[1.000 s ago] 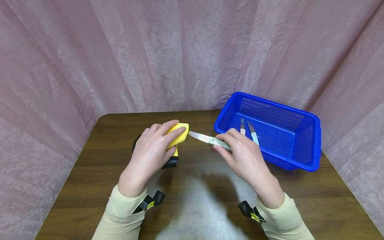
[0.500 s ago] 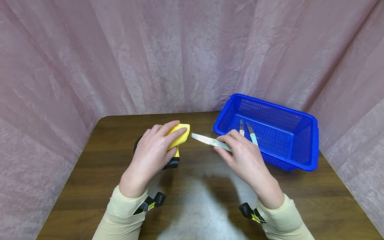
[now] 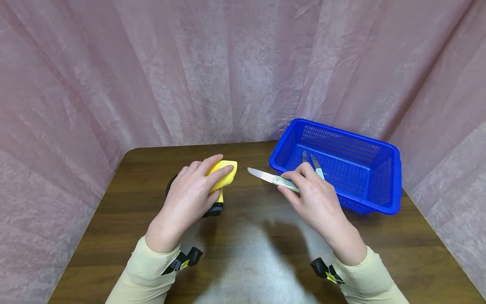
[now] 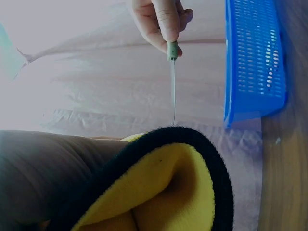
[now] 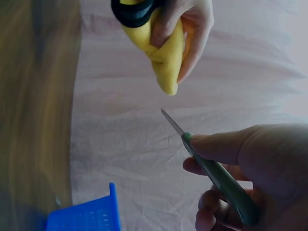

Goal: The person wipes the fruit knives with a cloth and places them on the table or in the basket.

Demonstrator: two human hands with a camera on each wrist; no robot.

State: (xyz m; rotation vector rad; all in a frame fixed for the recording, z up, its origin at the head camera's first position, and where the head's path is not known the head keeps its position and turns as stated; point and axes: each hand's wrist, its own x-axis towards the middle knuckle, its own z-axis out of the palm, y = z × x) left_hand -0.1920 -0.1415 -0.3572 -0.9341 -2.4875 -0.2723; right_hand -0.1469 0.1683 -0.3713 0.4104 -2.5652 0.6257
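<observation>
My left hand [image 3: 186,194] grips a folded yellow cloth [image 3: 227,174] with a black border, fingers over its top and thumb beneath. A loose flap of that cloth [image 4: 207,163] hangs wide in the left wrist view. In my right hand [image 3: 317,200] is a small knife [image 3: 263,175] with a pale green handle, pinched between thumb and fingers. Its bare blade points left at the cloth, with a short gap between tip and cloth. The right wrist view shows the knife's green handle [image 5: 221,185] running back into the palm.
A blue perforated basket [image 3: 396,177] stands at the right rear of the wooden table [image 3: 114,219]. Inside lie a knife with a light blue handle [image 3: 320,172] and another knife [image 3: 304,156], partly hidden by my right hand. A pink curtain [image 3: 212,76] hangs behind and at both sides.
The knife tip was at the cloth's edge before; my right hand has drawn it away to the right, so the whole blade shows. My left hand with the cloth has shifted slightly left.
</observation>
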